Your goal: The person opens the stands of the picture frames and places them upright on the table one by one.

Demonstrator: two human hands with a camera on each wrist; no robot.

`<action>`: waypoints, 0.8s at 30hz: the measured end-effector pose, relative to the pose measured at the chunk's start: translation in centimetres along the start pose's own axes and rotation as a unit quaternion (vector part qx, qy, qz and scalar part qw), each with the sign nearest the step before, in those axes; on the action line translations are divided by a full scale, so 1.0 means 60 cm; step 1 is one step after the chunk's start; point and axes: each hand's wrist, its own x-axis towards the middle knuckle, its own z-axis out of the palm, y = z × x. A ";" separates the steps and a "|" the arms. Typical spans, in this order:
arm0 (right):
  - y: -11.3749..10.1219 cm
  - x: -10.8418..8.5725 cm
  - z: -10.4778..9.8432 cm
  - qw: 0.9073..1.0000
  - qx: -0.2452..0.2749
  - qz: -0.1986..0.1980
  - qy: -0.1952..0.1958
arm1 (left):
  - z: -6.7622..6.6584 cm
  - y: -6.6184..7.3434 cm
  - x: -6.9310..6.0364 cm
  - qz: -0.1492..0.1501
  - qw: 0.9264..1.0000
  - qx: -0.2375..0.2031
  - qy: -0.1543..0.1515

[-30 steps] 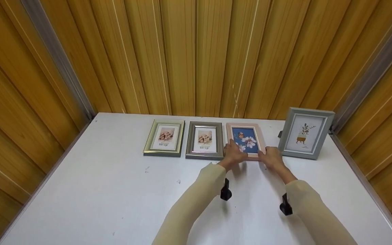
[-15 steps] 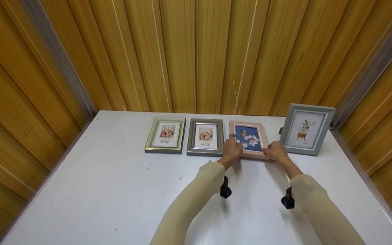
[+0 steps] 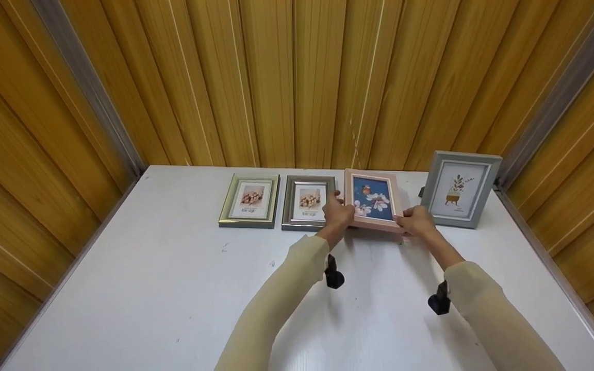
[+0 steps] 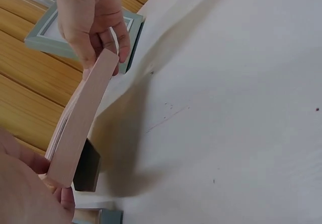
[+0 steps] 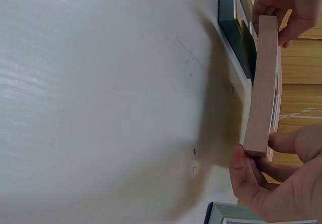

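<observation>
Both hands hold a pink picture frame [image 3: 373,198] with white blossoms on blue, raised off the white tabletop near its back edge. My left hand [image 3: 337,214] pinches its lower left corner between thumb and fingers. At the lower right corner, my right hand [image 3: 417,221] pinches it the same way. The frame leans back, picture side up. In the left wrist view, a dark support flap [image 4: 87,168] sticks out behind the pink edge. A grey-brown frame [image 3: 308,226] lies flat just left of the left hand, partly covered by it.
Farther left lies a gold-green frame [image 3: 249,223]. To the right a grey-green frame [image 3: 457,190] with a plant picture stands upright, close to the right hand. Wood-look walls [image 3: 271,82] enclose the white table [image 3: 147,288] at the back and sides.
The pink frame lay flat on the table a second ago; it shifted slightly right, then rose off the surface and tilted toward me, with both hands gripping its lower corners.
</observation>
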 end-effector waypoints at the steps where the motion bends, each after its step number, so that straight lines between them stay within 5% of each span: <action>1: -0.003 -0.001 -0.002 1.000 0.010 0.003 -0.006 | -0.005 0.003 0.003 -0.011 1.000 -0.004 -0.010; 7: -0.019 -0.013 -0.013 0.998 0.045 0.005 -0.044 | -0.039 0.011 0.019 -0.054 0.992 -0.045 -0.102; 13: -0.026 -0.024 -0.010 0.994 0.038 -0.019 -0.102 | -0.076 0.008 0.024 -0.028 0.981 -0.048 -0.187; 24: -0.054 -0.044 0.012 0.993 0.048 -0.039 -0.096 | -0.137 0.013 0.021 -0.021 0.976 -0.035 -0.212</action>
